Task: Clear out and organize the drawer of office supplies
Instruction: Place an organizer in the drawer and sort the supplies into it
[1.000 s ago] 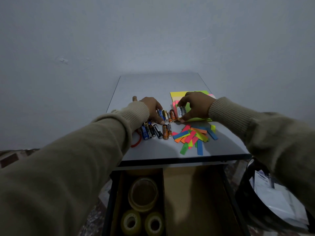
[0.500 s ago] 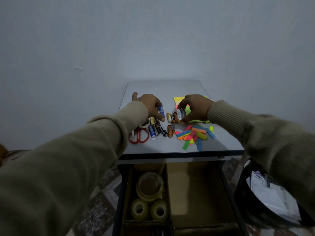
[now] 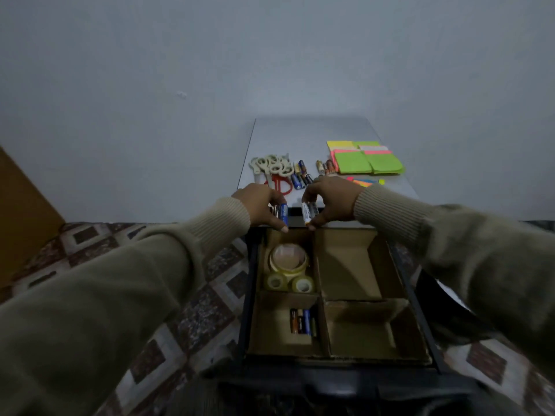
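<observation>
Both hands now off the tabletop row and drawn back to the near table edge, over the far lip of the open drawer; 0.5 s ago still among the loose batteries on the table.

Left hand: fingers curled round a small bunch of batteries, blue cell outermost, upright. Clamped.

Right hand: fingers and thumb curled round a second bunch, white-labelled cell foremost. Clamped.

Hands close together, bunches just apart, above the far-left compartment.

Drawer, cardboard dividers, four compartments:
- far left: large tape roll plus two small rolls just in front
- near left: batteries already laid side by side against the right divider
- far right, near right: only bare cardboard visible

Tabletop: fewer batteries than before; remaining cells in a short cluster, few more beside the sticky-note pads. Red-handled scissors partly behind left hand. Pale scissors pile at left, hidden behind the left arm earlier. Coloured paper strips mostly hidden by right wrist.
</observation>
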